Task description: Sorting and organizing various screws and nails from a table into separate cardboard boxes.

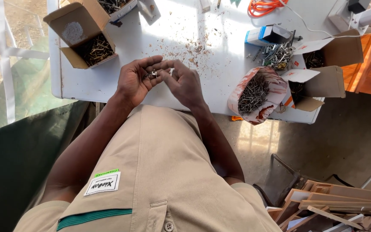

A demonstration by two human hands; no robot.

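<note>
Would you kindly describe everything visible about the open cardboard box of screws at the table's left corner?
The cardboard box is plain brown, small and rectangular, with its flaps folded open; one flap carries a pale round smudge. It holds a loose heap of dark, brassy screws. It sits skewed on the white table near the left edge, apart from both hands.

screws (254, 92) in bag (275, 81), on table (172, 34)

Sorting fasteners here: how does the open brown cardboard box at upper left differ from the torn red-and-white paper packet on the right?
The brown cardboard box is stiff and square with flaps up; the red-and-white paper packet is soft, rounded and torn. The box holds brassy pieces, the packet dark grey ones. Both stand open on the white table.
</note>
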